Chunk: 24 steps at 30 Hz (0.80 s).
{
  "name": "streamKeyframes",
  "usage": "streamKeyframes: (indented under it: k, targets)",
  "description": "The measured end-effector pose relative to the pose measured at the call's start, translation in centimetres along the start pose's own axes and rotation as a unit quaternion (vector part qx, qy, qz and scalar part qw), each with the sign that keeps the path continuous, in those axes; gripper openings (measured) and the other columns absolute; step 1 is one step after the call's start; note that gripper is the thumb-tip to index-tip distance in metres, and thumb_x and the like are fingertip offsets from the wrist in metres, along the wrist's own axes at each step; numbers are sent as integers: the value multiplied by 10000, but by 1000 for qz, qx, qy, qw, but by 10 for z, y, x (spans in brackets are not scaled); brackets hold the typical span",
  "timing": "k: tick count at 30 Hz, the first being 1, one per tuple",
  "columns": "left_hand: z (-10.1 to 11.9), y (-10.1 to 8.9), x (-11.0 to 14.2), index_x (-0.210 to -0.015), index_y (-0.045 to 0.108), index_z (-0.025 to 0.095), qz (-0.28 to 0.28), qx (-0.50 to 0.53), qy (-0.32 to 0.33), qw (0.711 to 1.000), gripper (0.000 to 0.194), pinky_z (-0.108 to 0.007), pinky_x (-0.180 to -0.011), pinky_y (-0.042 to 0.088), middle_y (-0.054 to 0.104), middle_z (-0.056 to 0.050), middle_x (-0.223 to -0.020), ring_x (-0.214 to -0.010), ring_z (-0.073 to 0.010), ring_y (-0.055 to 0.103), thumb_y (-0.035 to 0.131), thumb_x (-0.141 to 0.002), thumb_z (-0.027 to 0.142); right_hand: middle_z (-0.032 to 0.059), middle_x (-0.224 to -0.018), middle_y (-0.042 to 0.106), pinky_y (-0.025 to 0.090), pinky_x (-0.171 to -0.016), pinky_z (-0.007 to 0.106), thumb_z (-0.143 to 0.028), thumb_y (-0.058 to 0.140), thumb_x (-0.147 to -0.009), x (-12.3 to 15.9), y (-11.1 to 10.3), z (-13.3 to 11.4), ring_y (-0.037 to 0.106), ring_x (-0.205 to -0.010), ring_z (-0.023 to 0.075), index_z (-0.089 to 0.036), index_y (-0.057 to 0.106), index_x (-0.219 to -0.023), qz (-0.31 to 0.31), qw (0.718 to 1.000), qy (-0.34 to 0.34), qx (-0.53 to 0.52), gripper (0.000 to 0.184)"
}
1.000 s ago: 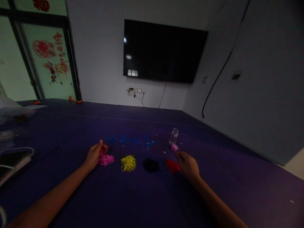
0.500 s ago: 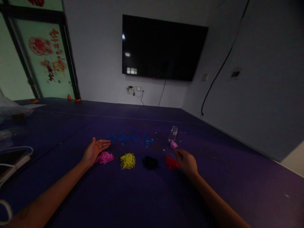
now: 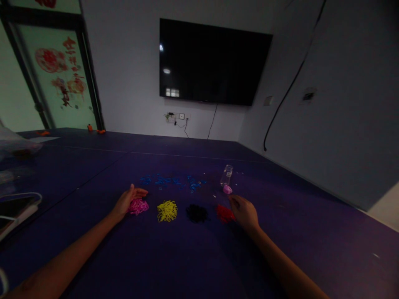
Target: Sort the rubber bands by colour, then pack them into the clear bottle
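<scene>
My left hand (image 3: 127, 202) is open, its fingers stretched to the right over the far edge of a pile of pink rubber bands (image 3: 139, 206). Just right of that lies a heap of yellow rubber bands (image 3: 167, 211), then a black heap (image 3: 197, 213) that looks like rubber bands too. My right hand (image 3: 245, 211) rests at the right side of the red rubber bands (image 3: 225, 213), fingers curled closed; whatever they may hold is hidden. Beyond the row, blue rubber bands (image 3: 168, 181) are scattered loosely.
A clear bottle (image 3: 227, 174) lies beyond my right hand, a pink cap (image 3: 227, 189) at its near end. Small white scraps (image 3: 214, 196) dot the purple table (image 3: 187, 257). At the left edge are a dark device (image 3: 14, 214) with a white cable and some clear plastic (image 3: 15, 143).
My left hand has shifted slightly right and closer to the pink rubber bands, its fingers now less spread. The right hand has stayed in place by the red pile.
</scene>
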<state>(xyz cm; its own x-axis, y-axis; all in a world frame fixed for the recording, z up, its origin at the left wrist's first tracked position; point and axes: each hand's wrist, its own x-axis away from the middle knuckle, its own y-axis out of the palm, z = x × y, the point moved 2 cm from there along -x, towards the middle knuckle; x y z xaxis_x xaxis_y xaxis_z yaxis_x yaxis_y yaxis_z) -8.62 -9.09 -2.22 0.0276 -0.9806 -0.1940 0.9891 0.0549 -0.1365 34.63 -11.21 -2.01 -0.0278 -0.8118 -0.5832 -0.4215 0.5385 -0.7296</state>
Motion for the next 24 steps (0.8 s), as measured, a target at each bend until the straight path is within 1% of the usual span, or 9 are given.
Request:
streamKeyframes:
  k: [5, 10, 12, 15, 18, 21, 24]
  targets:
    - [-3, 0, -1, -727, 681, 150, 44, 14, -4, 999, 660, -401, -827, 472, 712, -129, -852, -846, -261, 647, 351, -741, 722, 72, -823, 691, 397, -614, 248, -377, 368, -848, 0, -1, -2, 625, -719, 184, -189, 672, -857, -11, 1000, 7, 3, 357]
    - [-4, -6, -2, -708, 670, 160, 91, 26, 14, 995, 632, -400, -908, 434, 710, -126, -895, -954, -268, 625, 346, -757, 700, 81, -821, 688, 407, -621, 254, -376, 375, -841, -1, -1, 1, 622, -696, 184, -181, 672, -873, -12, 1000, 18, -14, 357]
    - [-5, -7, -3, -707, 668, 164, 91, 20, 11, 996, 637, -401, -923, 424, 709, -129, -917, -985, -269, 616, 329, -760, 701, 83, -831, 689, 418, -649, 259, -364, 369, -842, -2, 1, 4, 626, -715, 187, -178, 672, -877, -13, 999, 20, -30, 357]
    - [-8, -5, -5, -704, 660, 164, 70, 17, -5, 997, 677, -419, -898, 440, 708, -141, -922, -980, -280, 620, 295, -743, 732, 85, -851, 691, 425, -680, 262, -360, 366, -845, -3, 3, 8, 629, -740, 187, -176, 671, -871, -20, 998, 23, -46, 357]
    - [-10, -4, -6, -725, 659, 157, 56, 27, -15, 998, 708, -427, -885, 449, 706, -148, -935, -970, -288, 624, 290, -720, 761, 83, -856, 690, 425, -676, 260, -366, 372, -845, -3, 5, 9, 629, -745, 187, -180, 670, -878, -31, 998, 35, -40, 352]
    - [-10, -5, -5, -725, 656, 157, 55, 44, -19, 997, 702, -421, -886, 451, 705, -150, -946, -970, -289, 625, 292, -726, 757, 83, -854, 688, 422, -661, 262, -368, 368, -849, -2, 5, 9, 629, -746, 193, -179, 665, -883, -44, 998, 39, -34, 354]
    - [-7, -7, -4, -720, 652, 161, 64, 40, -6, 997, 682, -419, -879, 455, 705, -151, -949, -985, -289, 621, 272, -758, 727, 81, -845, 688, 419, -642, 265, -367, 366, -852, -2, 5, 8, 630, -735, 196, -176, 662, -881, -47, 998, 40, -30, 353]
